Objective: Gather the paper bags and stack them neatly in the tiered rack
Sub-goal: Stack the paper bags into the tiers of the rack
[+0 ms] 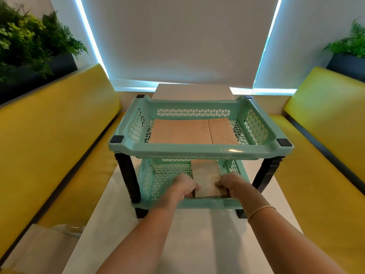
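Observation:
A mint-green two-tier rack (189, 151) with black legs stands on the white table. Flat brown paper bags (183, 131) lie in its top basket. In the lower basket, a small stack of brown paper bags (206, 179) sticks out over the front rim. My left hand (184, 186) grips the stack's left edge and my right hand (230, 184) grips its right edge. The far end of the stack is hidden under the top tier.
The white table (189, 244) runs between two yellow benches (49, 145). A pale paper bag (45, 246) lies on the left bench by my side. Planters with green plants (29, 42) stand behind both benches. A white blind covers the window ahead.

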`<control>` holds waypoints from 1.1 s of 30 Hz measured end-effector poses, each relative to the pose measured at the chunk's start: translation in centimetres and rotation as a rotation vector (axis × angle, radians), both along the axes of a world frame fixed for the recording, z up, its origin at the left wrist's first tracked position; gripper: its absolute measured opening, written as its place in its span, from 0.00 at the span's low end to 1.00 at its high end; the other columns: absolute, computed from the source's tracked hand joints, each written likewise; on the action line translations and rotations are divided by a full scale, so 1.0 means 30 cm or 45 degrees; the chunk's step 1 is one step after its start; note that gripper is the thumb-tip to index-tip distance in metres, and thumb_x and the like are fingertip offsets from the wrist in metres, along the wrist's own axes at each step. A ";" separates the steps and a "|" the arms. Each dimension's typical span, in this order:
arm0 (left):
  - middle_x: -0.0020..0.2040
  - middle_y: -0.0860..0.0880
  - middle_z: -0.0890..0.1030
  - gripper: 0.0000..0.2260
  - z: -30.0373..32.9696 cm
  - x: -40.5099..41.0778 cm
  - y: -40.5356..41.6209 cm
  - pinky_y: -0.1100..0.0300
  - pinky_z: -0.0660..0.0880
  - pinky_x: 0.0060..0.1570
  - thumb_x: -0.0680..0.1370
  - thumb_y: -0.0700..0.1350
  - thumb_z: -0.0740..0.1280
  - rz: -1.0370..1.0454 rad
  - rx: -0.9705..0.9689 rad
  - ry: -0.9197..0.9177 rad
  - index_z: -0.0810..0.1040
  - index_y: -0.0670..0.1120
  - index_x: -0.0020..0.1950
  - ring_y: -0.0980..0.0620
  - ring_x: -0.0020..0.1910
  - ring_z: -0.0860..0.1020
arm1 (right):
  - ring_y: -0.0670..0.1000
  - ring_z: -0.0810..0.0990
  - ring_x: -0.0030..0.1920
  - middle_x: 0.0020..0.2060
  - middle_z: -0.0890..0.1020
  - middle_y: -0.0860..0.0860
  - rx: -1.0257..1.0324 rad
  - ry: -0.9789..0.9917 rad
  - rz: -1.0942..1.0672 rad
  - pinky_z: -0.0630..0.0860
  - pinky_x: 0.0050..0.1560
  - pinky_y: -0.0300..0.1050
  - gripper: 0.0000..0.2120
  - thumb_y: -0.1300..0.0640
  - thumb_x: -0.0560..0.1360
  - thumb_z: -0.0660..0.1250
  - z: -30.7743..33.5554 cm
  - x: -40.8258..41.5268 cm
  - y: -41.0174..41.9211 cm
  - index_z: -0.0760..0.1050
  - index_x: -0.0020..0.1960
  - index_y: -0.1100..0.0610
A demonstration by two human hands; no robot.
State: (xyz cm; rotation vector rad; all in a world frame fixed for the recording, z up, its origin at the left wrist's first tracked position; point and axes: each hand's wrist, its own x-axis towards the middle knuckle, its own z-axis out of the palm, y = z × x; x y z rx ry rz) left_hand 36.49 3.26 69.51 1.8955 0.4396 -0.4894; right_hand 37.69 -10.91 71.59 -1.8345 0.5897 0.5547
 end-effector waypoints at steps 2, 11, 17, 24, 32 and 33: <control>0.44 0.41 0.81 0.05 -0.002 0.005 -0.013 0.56 0.78 0.36 0.72 0.38 0.72 0.015 0.111 -0.025 0.77 0.39 0.40 0.46 0.40 0.79 | 0.58 0.78 0.39 0.41 0.77 0.61 -0.103 -0.030 0.012 0.77 0.43 0.54 0.04 0.70 0.75 0.62 -0.005 0.002 0.008 0.72 0.42 0.65; 0.54 0.42 0.81 0.13 0.000 -0.001 -0.066 0.62 0.75 0.46 0.71 0.40 0.70 -0.049 0.713 -0.120 0.79 0.38 0.55 0.47 0.53 0.80 | 0.57 0.78 0.57 0.56 0.79 0.59 -0.720 -0.216 0.211 0.74 0.54 0.44 0.12 0.61 0.75 0.60 -0.028 -0.027 0.038 0.76 0.55 0.64; 0.55 0.40 0.81 0.12 -0.010 -0.001 -0.080 0.60 0.75 0.51 0.73 0.39 0.68 0.040 0.710 -0.164 0.79 0.37 0.55 0.45 0.55 0.79 | 0.58 0.78 0.56 0.55 0.79 0.60 -0.727 -0.246 0.155 0.74 0.53 0.44 0.12 0.62 0.74 0.60 -0.042 -0.036 0.046 0.77 0.54 0.64; 0.56 0.41 0.80 0.11 -0.003 -0.007 -0.095 0.61 0.73 0.50 0.74 0.38 0.68 0.070 0.736 -0.233 0.79 0.37 0.55 0.45 0.56 0.78 | 0.58 0.78 0.56 0.54 0.80 0.60 -0.769 -0.224 0.135 0.76 0.55 0.47 0.12 0.62 0.73 0.62 -0.026 -0.044 0.065 0.78 0.54 0.64; 0.51 0.43 0.81 0.07 0.016 -0.024 -0.106 0.62 0.70 0.39 0.74 0.37 0.66 0.116 0.668 -0.240 0.79 0.38 0.51 0.47 0.50 0.80 | 0.59 0.78 0.54 0.53 0.80 0.60 -0.772 -0.277 0.109 0.76 0.53 0.47 0.12 0.62 0.74 0.60 -0.010 -0.059 0.078 0.78 0.52 0.64; 0.48 0.43 0.82 0.05 0.020 -0.024 -0.102 0.62 0.70 0.37 0.73 0.37 0.67 0.118 0.642 -0.215 0.79 0.39 0.48 0.47 0.47 0.80 | 0.58 0.79 0.52 0.52 0.81 0.60 -0.757 -0.296 0.104 0.76 0.51 0.46 0.11 0.62 0.74 0.60 -0.013 -0.053 0.075 0.78 0.51 0.64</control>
